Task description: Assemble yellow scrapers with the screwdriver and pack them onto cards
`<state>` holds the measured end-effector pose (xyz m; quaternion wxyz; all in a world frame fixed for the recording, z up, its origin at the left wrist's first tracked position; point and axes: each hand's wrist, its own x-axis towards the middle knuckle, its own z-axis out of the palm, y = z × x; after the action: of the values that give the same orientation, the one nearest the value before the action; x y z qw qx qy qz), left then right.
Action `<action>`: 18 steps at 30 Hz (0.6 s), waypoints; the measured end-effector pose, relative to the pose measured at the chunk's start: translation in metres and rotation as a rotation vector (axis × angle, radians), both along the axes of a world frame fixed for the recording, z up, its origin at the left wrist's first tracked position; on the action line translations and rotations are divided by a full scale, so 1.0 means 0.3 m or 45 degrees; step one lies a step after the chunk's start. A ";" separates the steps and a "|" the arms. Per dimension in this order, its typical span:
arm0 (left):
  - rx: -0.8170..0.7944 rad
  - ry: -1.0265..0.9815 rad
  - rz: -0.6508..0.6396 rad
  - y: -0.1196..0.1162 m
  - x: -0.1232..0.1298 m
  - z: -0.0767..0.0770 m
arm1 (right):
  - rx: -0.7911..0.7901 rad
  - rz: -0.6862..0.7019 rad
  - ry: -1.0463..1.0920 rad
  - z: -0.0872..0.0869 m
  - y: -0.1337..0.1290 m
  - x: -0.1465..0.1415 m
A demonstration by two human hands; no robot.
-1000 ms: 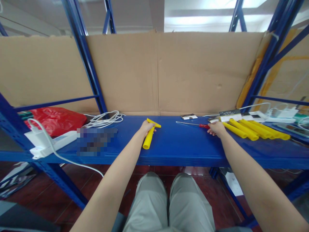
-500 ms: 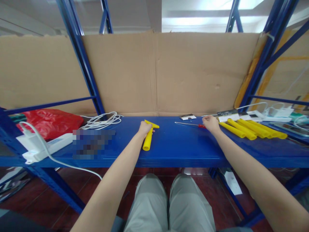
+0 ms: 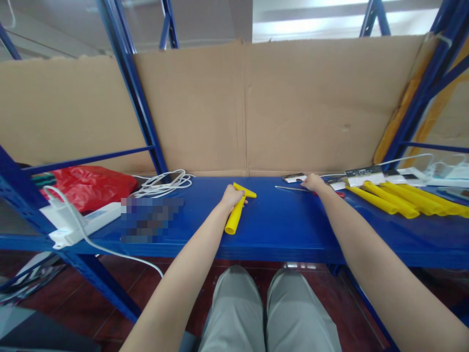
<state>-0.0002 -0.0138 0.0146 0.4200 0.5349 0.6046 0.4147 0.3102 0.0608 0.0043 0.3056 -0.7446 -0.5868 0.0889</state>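
Observation:
My left hand (image 3: 233,196) is closed around a yellow T-shaped piece (image 3: 235,217), whose tube points toward the front edge of the blue table (image 3: 278,225). Farther right, my right hand (image 3: 313,182) has its fingers together beside a small black-and-white card (image 3: 294,178); what they hold, if anything, is too small to make out. A screwdriver with a red handle (image 3: 339,194) lies beneath my right hand and wrist, its metal shaft pointing left. Several yellow tubes (image 3: 399,201) lie side by side to the right of that hand.
A white power strip (image 3: 88,220), a red plastic bag (image 3: 95,188) and a coiled white cable (image 3: 164,183) are on the left. Cardboard (image 3: 198,107) stands along the back. Black-and-white packages (image 3: 364,176) lie behind the yellow tubes. Blue posts rise on both sides.
The view has shifted, so most things appear farther right. My right hand has moved left from the screwdriver's handle toward the small card. My left hand still grips the yellow piece.

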 end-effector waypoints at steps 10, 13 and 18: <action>0.019 0.020 -0.180 -0.034 0.037 0.001 | -0.240 -0.012 -0.691 0.020 -0.002 -0.080; 0.022 0.007 -0.230 -0.033 0.044 -0.009 | -0.248 -0.039 -0.659 0.020 -0.003 -0.101; 0.021 -0.034 -0.360 -0.022 0.044 -0.024 | -0.311 -0.031 -0.610 0.033 -0.019 -0.122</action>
<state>0.0129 -0.0203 0.0074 0.4777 0.6127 0.5141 0.3634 0.2735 0.0550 0.0142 0.0669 -0.7828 -0.6183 -0.0235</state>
